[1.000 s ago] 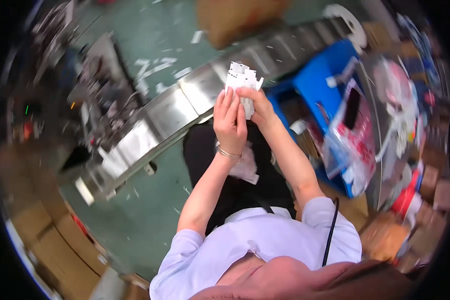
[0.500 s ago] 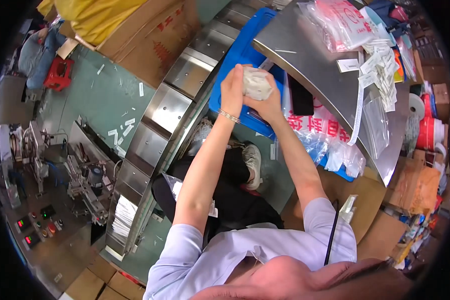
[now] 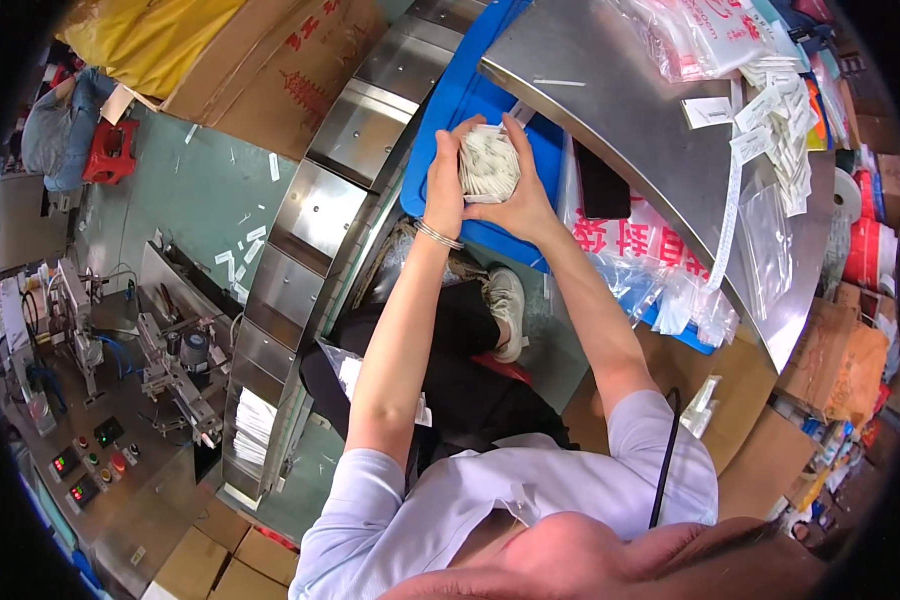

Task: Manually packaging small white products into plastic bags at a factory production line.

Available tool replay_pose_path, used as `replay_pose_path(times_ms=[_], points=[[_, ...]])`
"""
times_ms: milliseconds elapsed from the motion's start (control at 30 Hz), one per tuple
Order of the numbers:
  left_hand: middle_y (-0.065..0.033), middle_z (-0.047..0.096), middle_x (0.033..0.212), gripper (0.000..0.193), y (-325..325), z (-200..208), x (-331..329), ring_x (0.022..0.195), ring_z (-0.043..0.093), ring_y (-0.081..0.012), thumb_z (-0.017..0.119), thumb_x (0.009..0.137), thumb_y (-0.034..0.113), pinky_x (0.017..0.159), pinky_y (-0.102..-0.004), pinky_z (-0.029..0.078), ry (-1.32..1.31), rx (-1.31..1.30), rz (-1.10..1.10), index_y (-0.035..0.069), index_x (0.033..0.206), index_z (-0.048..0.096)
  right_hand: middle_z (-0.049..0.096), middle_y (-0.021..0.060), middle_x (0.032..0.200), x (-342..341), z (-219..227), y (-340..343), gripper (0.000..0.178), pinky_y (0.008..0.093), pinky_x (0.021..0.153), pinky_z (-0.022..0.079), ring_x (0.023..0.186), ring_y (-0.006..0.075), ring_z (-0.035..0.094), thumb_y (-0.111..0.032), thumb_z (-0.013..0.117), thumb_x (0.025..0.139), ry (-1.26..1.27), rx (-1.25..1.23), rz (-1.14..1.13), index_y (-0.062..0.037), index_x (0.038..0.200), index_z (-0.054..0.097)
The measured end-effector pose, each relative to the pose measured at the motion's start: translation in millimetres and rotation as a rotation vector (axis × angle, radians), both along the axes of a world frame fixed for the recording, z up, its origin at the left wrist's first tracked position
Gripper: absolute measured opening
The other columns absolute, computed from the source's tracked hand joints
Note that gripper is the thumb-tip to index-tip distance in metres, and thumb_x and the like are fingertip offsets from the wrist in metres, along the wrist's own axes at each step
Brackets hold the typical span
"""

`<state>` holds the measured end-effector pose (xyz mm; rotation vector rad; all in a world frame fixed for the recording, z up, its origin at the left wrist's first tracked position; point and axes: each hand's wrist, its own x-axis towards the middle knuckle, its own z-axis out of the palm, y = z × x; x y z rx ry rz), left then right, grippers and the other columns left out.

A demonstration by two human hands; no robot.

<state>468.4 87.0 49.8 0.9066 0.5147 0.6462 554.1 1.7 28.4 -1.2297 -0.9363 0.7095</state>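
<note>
Between my two hands is a thick bundle of small white paper packets (image 3: 489,165), seen edge-on with many thin layers. My left hand (image 3: 444,180) presses along its left side, a bracelet at the wrist. Round the right and lower side curves my right hand (image 3: 526,195), thumb and fingers against the stack. Both hands hold the bundle over a blue plastic tray (image 3: 420,165). One more white strip (image 3: 519,113) shows in the tray just beyond my right fingertips.
A steel table (image 3: 610,90) at right bears white packets (image 3: 785,140) and plastic bags (image 3: 690,40). Beside the tray lies a dark phone-like slab (image 3: 600,185). A metal conveyor (image 3: 295,225) with a white stack (image 3: 255,425) runs at left, past a machine (image 3: 175,370) and carton (image 3: 270,80).
My hands have shifted slightly left in the picture and my fingers have spread around the bundle. More of its layered edges now show. The whole view has turned slightly.
</note>
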Motion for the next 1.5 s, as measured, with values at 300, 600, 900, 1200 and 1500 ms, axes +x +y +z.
replay_pose_path(times_ms=[300, 600, 900, 1200, 1500], points=[[-0.0132, 0.037, 0.138, 0.064, -28, 22, -47, 0.125, 0.036, -0.0190, 0.024, 0.097, 0.047, 0.104, -0.0293, 0.027, -0.142, -0.168, -0.030, -0.002, 0.138, 0.027, 0.057, 0.0080, 0.114, -17, 24, -8, 0.081, 0.0314, 0.089, 0.046, 0.105, 0.0170, 0.055, -0.002, 0.081, 0.055, 0.150, -0.149, -0.003, -0.0022, 0.126, 0.042], [-0.0118, 0.040, 0.134, 0.046, -112, 50, -158, 0.125, 0.036, -0.0197, 0.041, 0.097, 0.022, 0.103, -0.0288, 0.026, 0.159, 0.275, 0.325, 0.000, 0.136, 0.033, 0.061, 0.0065, 0.104, -118, 63, -42, 0.064, 0.0290, 0.081, 0.049, 0.095, 0.0173, 0.060, 0.001, 0.075, 0.057, 0.761, -0.241, 0.416, -0.0026, 0.117, 0.051], [-0.0147, 0.051, 0.112, 0.034, -186, 75, -271, 0.102, 0.048, -0.0279, 0.058, 0.085, 0.012, 0.088, -0.0351, 0.040, 0.704, 0.471, 0.756, 0.000, 0.117, 0.051, 0.062, 0.0073, 0.102, -157, 64, -88, 0.062, 0.0318, 0.086, 0.046, 0.095, 0.0183, 0.060, -0.003, 0.073, 0.058, 0.729, -0.465, 0.710, -0.0012, 0.116, 0.052], [-0.0117, 0.054, 0.088, 0.029, -223, 2, -284, 0.084, 0.052, -0.0300, 0.065, 0.077, 0.009, 0.076, -0.0344, 0.045, 1.047, 0.688, 0.696, 0.001, 0.103, 0.058, 0.062, 0.0063, 0.100, -184, 70, -109, 0.055, 0.0276, 0.082, 0.046, 0.092, 0.0136, 0.059, -0.002, 0.076, 0.061, 0.018, -0.547, 0.618, -0.0011, 0.110, 0.053], [-0.0046, 0.062, 0.081, 0.013, -206, -34, -298, 0.068, 0.057, -0.0105, 0.061, 0.083, 0.008, 0.062, -0.0242, 0.046, 0.644, -0.106, 0.616, -0.001, 0.092, 0.059, 0.062, 0.0109, 0.094, -229, 65, -110, 0.051, 0.0303, 0.075, 0.048, 0.085, 0.0230, 0.062, -0.007, 0.075, 0.062, -0.650, -0.172, 0.534, -0.0032, 0.108, 0.052]])
